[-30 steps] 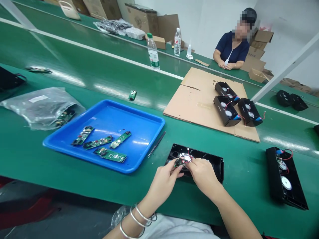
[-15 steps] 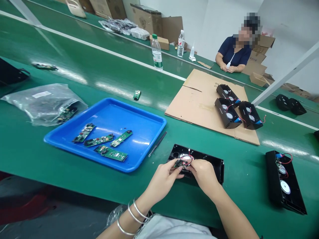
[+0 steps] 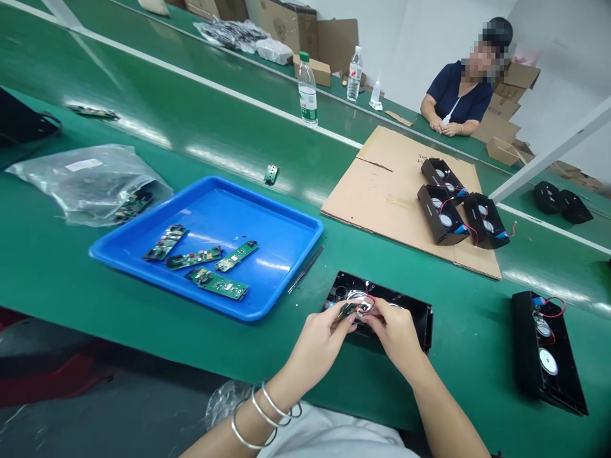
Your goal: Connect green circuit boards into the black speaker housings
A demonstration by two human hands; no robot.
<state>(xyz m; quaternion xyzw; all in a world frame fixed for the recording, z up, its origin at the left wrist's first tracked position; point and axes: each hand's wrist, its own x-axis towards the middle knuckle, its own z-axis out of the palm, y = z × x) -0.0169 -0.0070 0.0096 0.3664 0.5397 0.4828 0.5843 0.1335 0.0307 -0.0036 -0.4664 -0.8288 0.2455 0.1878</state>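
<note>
Pinched between the fingers of my left hand (image 3: 321, 340) is a small circuit board (image 3: 347, 310). My right hand (image 3: 397, 327) grips a thin wire with a white plug (image 3: 366, 306) close against the board's right end. Both hands are over a black speaker housing (image 3: 415, 312) lying open on the green table, with a round speaker (image 3: 356, 295) partly visible behind the fingers. Whether the plug sits in the board's socket, I cannot tell. Left of the housing lie tweezers (image 3: 305, 270), beside a blue tray (image 3: 252, 313) holding several green circuit boards (image 3: 217, 284).
Several speaker housings (image 3: 442, 213) stand on a cardboard sheet (image 3: 367, 191); another housing (image 3: 548, 350) lies at the right. A plastic bag (image 3: 81, 184) with boards is at left. A water bottle (image 3: 308, 92) stands further back. Across the table sits a person (image 3: 458, 95).
The view has shifted slightly. The board in my left hand has tilted more edge-on, and my right fingers have shifted at its right end, bringing the white plug into view.
</note>
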